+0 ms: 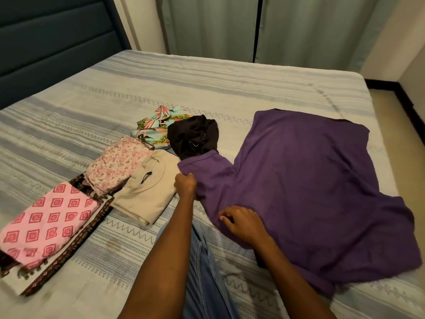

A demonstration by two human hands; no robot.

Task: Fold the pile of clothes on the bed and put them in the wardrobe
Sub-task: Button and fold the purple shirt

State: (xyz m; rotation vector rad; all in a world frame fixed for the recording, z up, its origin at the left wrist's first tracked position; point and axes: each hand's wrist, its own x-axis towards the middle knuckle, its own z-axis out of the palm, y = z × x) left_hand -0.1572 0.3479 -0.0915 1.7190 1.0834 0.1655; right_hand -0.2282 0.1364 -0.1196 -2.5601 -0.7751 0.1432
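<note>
A purple T-shirt [308, 180] lies spread over the right half of the bed [207, 88]. My left hand [185, 184] grips the edge of its left sleeve. Near the shirt's lower left edge my right hand [243, 223] rests on the cloth with its fingers bent, pinching the fabric. To the left lie folded pieces: a beige garment [147, 192], a pink floral one [117, 166] and a pink diamond-print one [46, 222] on a dark patterned cloth [69, 256]. Unfolded behind them are a tropical-print garment [154, 127] and a black garment [193, 137].
A dark blue padded headboard [53, 42] rises at the far left. Behind the bed stands a pale fabric wardrobe [253, 24] with a black zip line. Floor shows at the far right. My jeans-clad leg [204, 272] rests on the bed between my arms.
</note>
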